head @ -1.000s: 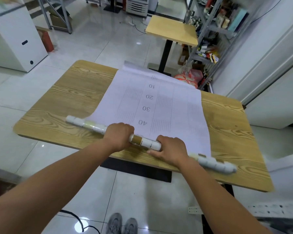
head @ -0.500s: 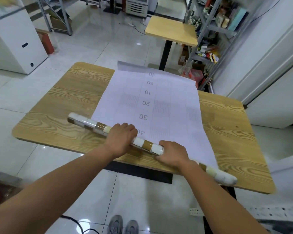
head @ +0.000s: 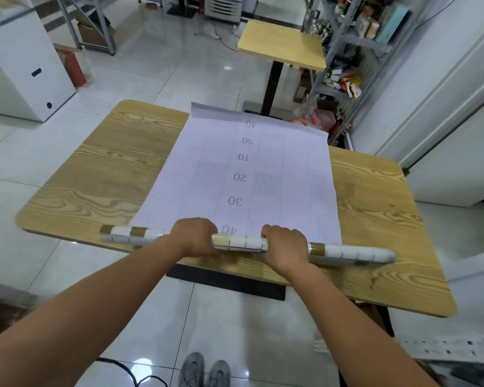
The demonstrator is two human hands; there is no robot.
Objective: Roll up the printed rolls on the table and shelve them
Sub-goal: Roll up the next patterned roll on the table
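The partly wound printed roll (head: 243,243) lay crosswise near the front edge of the wood-grain surface (head: 95,177). Its loose sheet (head: 263,169) stretched flat to the far edge, printed with the numbers 40, 30, 20, 10, 50, 40. The left hand (head: 196,237) and right hand (head: 285,248) gripped the roll near its middle, a short gap between them, fingers curled over it.

Bright, even indoor light; glare spots on floor (head: 227,67); wide-angle bending at edges, corners slightly blurred; soft shadows.
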